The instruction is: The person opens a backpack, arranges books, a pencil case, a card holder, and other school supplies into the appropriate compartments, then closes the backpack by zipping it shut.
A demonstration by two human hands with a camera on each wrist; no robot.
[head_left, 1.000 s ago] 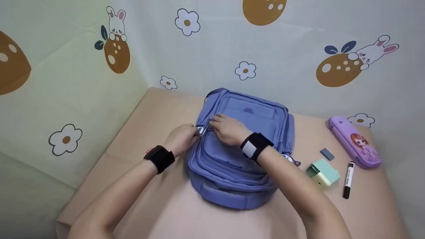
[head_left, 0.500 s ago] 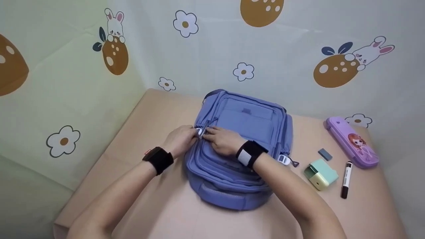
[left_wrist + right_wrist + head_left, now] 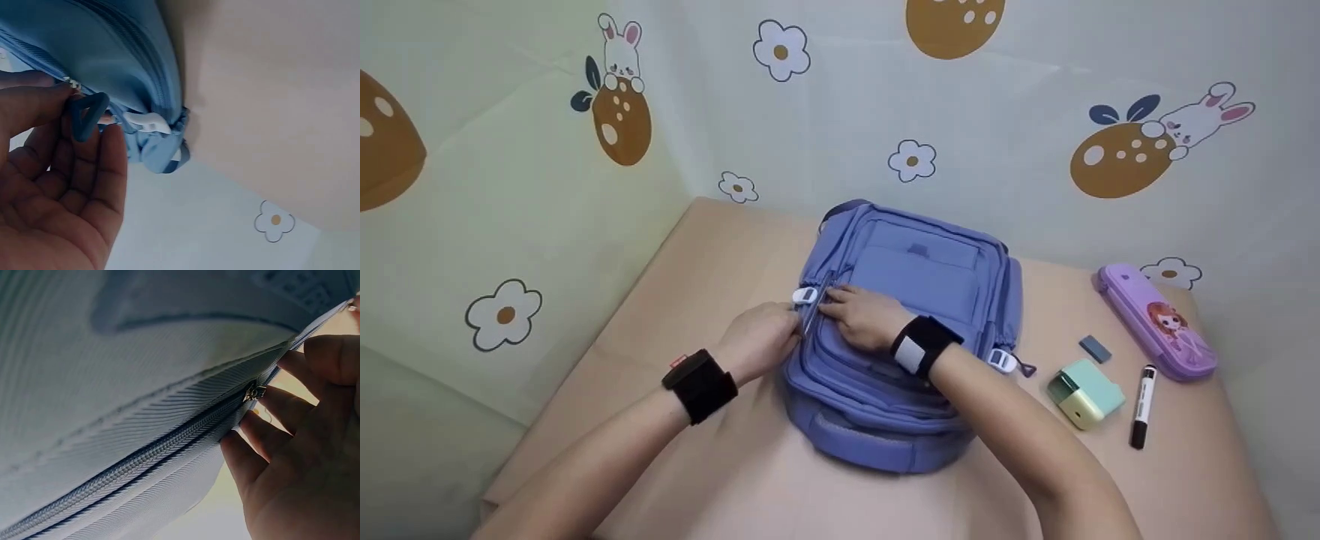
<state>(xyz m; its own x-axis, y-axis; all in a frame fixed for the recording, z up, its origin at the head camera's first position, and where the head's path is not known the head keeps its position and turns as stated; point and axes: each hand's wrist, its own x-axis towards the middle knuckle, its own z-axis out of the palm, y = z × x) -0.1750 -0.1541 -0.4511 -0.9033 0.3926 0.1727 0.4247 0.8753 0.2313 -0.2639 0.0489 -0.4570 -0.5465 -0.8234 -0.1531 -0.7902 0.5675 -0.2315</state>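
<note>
Desk (image 3: pixel 720 240) carries the bag (image 3: pixel 919 285); my left grip (image 3: pixel 760 341) pinches a zip pull (image 3: pixel 98 117), my right grip (image 3: pixel 870 319) lies against the bag; slack there could cause jamming.

R hand (image 3: pixel 306 461) was at R edge, fingertips (image 3: pixel 232 443) on the blue-gray bag fabric (image 3: pixel 107 388) nr metal zip slider (image 3: pixel 254 392). Zip (image 3: pixel 121 468) ran diag., low L to upper R. Dark patch (image 3: pixel 208 298) up top, pale marks too blurry to read.

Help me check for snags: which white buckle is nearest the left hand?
The white buckle just beyond the left hand; the other buckle sits across the backpack, farther away.
</note>
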